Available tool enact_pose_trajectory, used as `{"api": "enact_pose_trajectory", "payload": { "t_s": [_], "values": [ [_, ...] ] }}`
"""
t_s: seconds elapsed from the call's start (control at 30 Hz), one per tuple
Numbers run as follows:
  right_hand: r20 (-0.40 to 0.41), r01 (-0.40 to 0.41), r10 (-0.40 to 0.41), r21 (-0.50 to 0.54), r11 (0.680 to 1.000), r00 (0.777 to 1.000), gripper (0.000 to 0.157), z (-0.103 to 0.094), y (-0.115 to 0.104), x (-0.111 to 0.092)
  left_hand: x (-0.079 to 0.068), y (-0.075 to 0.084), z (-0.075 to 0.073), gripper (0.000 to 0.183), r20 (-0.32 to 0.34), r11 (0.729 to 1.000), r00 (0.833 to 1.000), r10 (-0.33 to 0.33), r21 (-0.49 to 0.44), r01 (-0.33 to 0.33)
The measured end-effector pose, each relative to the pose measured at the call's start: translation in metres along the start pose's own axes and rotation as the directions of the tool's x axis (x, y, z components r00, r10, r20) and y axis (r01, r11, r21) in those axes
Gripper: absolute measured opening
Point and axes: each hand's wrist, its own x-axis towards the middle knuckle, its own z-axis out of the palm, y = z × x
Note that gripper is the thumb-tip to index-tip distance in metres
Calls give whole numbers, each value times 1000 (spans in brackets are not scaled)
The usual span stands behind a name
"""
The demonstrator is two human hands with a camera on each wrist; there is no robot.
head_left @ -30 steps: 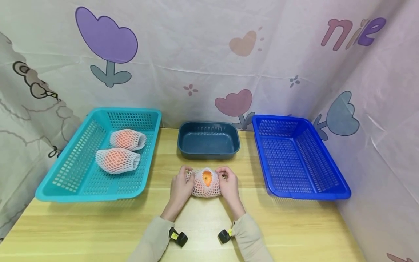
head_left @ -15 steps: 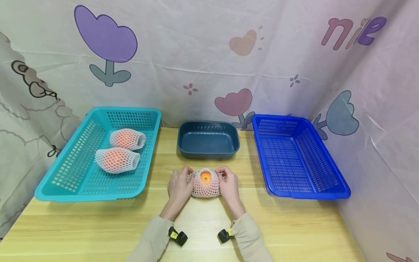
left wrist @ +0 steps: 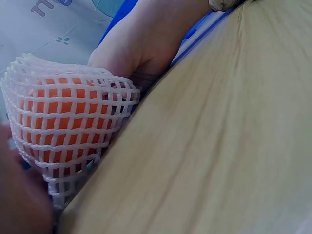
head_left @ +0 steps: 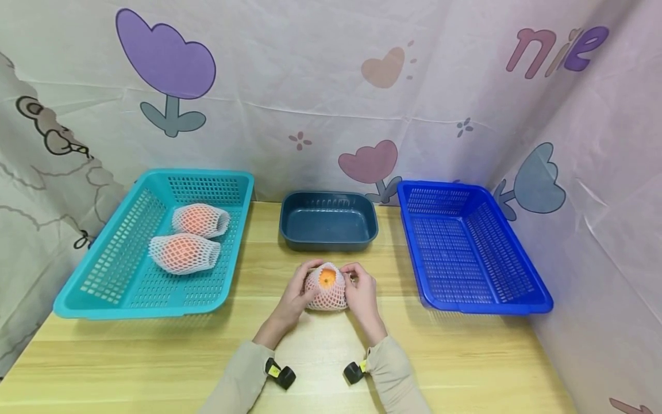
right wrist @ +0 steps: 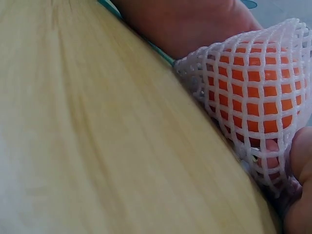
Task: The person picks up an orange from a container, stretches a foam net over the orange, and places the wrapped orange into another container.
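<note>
An orange-coloured round fruit (head_left: 327,279) sits on the table in a white foam net sleeve (head_left: 326,299); its top shows through an opening in the mesh. My left hand (head_left: 289,299) holds the left side, thumb in front and fingers behind. Its fingertips are partly hidden. At the right end, my right hand (head_left: 363,290) pinches the mesh between thumb and fingers. Seen from the right wrist, a fingertip (right wrist: 269,155) shows through the net near the thumb. The left wrist view has the sleeve (left wrist: 68,117) stretched over the fruit, with the right hand (left wrist: 141,46) behind it.
Two netted fruits (head_left: 185,253) lie in a turquoise basket (head_left: 155,313) on the left. Behind the hands stands a dark teal tray (head_left: 328,246), with nothing in it. A blue basket (head_left: 481,307) is on the right. A printed curtain (head_left: 289,69) encloses the wooden table (head_left: 310,374).
My left hand has shifted right, from the bunched left end of the sleeve onto the fruit's side. The fruit's opening has turned slightly. My right hand stays at the right end.
</note>
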Motion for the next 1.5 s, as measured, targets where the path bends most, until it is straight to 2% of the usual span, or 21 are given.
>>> {"api": "enact_pose_trajectory", "payload": {
  "t_s": [0.03,0.1,0.13,0.17,0.23,0.53,0.7,0.8,0.9,1.03,1.07,1.2,1.33,1.43,1.5],
  "values": [
    [1,1,-1,-2,1000,1000,16,0,0,0,0,0,1,59,40,1000,999,-23,8,23],
    [13,12,-12,-1,1000,1000,16,0,0,1,1,-1,2,75,73,996,994,-87,32,85],
    [22,17,-17,-1,1000,1000,16,0,1,1,1,-1,3,81,75,992,990,-116,51,112],
    [30,20,-20,-5,1000,999,16,0,1,1,2,-6,4,85,70,990,989,-127,69,123],
    [45,29,-28,-23,999,999,17,-1,1,2,2,-7,4,88,66,986,987,-148,89,142],
    [58,128,-122,-119,985,991,30,-5,0,0,3,-5,1,100,112,974,974,-197,133,182],
    [94,186,-175,-117,976,980,28,-5,3,1,3,-6,0,109,136,969,973,-185,191,157],
    [95,188,-180,-83,979,979,25,-5,5,1,3,-8,0,110,131,968,978,-165,214,135],
    [67,186,-184,-22,982,981,25,-4,6,0,1,-9,0,107,98,969,983,-154,209,131],
    [56,179,-189,146,973,980,26,-3,4,-2,-2,-9,0,100,12,977,992,-127,175,123],
    [64,193,-208,193,962,976,24,-4,1,-3,-2,-8,0,99,-9,979,993,-117,164,117],
    [147,154,-214,339,928,966,22,-11,-16,-7,-2,-5,-1,98,-63,992,995,-80,92,86],
    [236,80,-182,385,920,955,22,-19,-30,-10,-1,-1,-3,98,-87,998,994,-70,-9,70],
    [265,43,-164,410,911,950,21,-17,-24,-8,-1,0,-4,94,-106,994,991,-83,-75,76],
    [256,50,-175,431,901,951,21,-14,-16,-7,-2,0,-5,88,-116,991,989,-94,-110,81]
  ]
}}
